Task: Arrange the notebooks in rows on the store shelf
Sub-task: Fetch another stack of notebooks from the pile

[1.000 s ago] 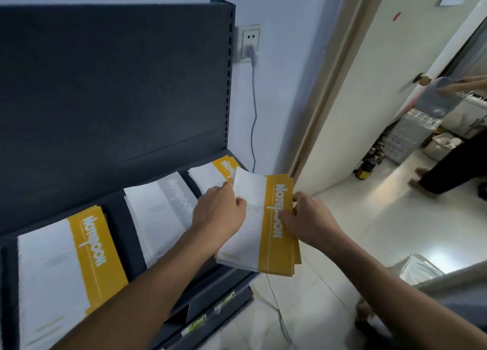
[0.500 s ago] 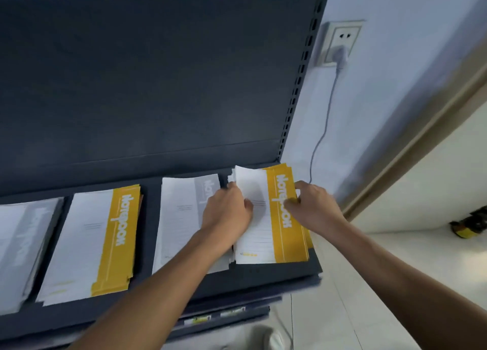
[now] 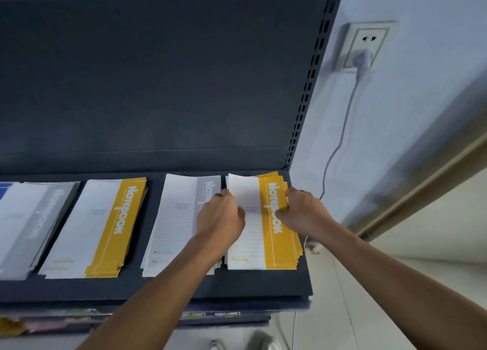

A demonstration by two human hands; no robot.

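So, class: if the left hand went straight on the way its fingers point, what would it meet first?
Probably the shelf's back panel, beyond the yellow notebook stack that the left hand grips; depth unclear.

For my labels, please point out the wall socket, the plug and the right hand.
wall socket (image 3: 369, 44): head view, upper faceplate.
plug (image 3: 363, 60): head view, its body.
right hand (image 3: 307, 212): head view, its back.

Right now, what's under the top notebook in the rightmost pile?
More yellow notebooks, edges fanned out at its right, stacked on the dark shelf. Their covers and count are hidden.
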